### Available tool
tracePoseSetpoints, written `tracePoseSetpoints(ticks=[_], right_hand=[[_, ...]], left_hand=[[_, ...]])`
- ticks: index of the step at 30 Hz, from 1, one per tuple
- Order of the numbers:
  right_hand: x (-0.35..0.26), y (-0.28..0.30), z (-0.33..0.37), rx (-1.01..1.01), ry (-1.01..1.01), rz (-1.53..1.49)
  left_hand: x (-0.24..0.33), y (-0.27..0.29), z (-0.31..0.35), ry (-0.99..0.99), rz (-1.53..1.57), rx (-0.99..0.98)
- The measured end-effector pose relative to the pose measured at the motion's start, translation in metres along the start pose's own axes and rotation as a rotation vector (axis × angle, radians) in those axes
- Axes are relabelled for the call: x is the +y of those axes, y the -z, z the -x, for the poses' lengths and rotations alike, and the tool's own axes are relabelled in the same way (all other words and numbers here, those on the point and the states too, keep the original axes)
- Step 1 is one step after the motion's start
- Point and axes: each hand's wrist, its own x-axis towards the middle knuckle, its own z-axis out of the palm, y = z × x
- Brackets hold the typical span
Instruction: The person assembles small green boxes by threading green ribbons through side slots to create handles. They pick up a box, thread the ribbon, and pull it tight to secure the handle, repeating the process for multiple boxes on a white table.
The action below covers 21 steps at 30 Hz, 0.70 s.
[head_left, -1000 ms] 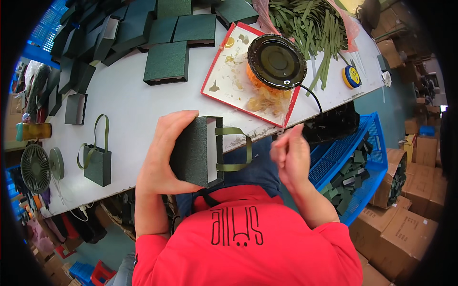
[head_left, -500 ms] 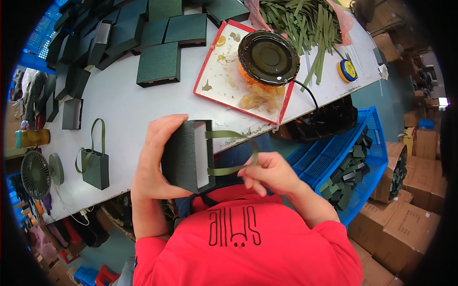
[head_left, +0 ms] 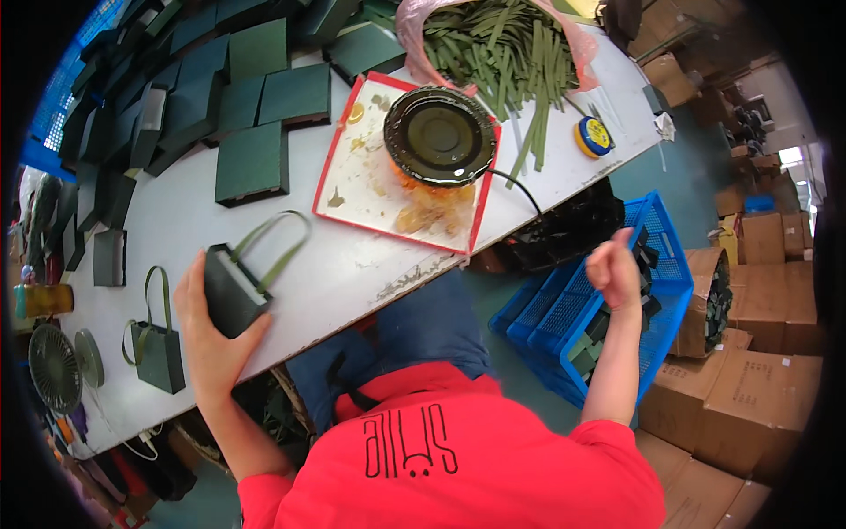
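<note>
A small dark green gift bag with green ribbon handles is tilted at the table's near left. My left hand grips it, fingers along one side and thumb at its near end. Out to the right, my right hand is raised over a blue plastic crate. Its fingers are curled, one end pointing up, and nothing shows in them. Small dark green pieces fill part of that crate. Another green gift bag with handles stands upright to the left of my left hand.
Many green boxes crowd the table's far left. A round black-topped pot with a cord sits on a stained red-edged tray. Behind are green ribbon strips in a pink bag. A fan stands left; cartons are stacked right.
My left hand has carried the bag left, onto or just above the table. My right hand has let go of the ribbon handle and swung right, over the crate. The view has shifted.
</note>
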Motion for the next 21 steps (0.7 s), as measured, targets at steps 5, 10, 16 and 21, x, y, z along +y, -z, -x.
tracePoseSetpoints(ticks=[5, 10, 16, 21], right_hand=[[-0.010, -0.067, 0.005, 0.234, 0.439, 1.536], [-0.028, -0.080, -0.033, 0.272, 0.347, 1.129], [-0.041, -0.105, -0.095, -0.123, 0.923, 1.288], [-0.050, -0.110, -0.119, -0.413, 0.869, 1.426]], left_hand=[[-0.004, 0.002, 0.001, 0.116, -0.181, -0.033], [-0.019, 0.004, -0.006, 0.220, 0.050, -0.024], [-0.019, 0.004, -0.015, 0.344, 0.150, -0.061], [-0.052, 0.004, -0.011, 0.388, 0.371, -0.016]])
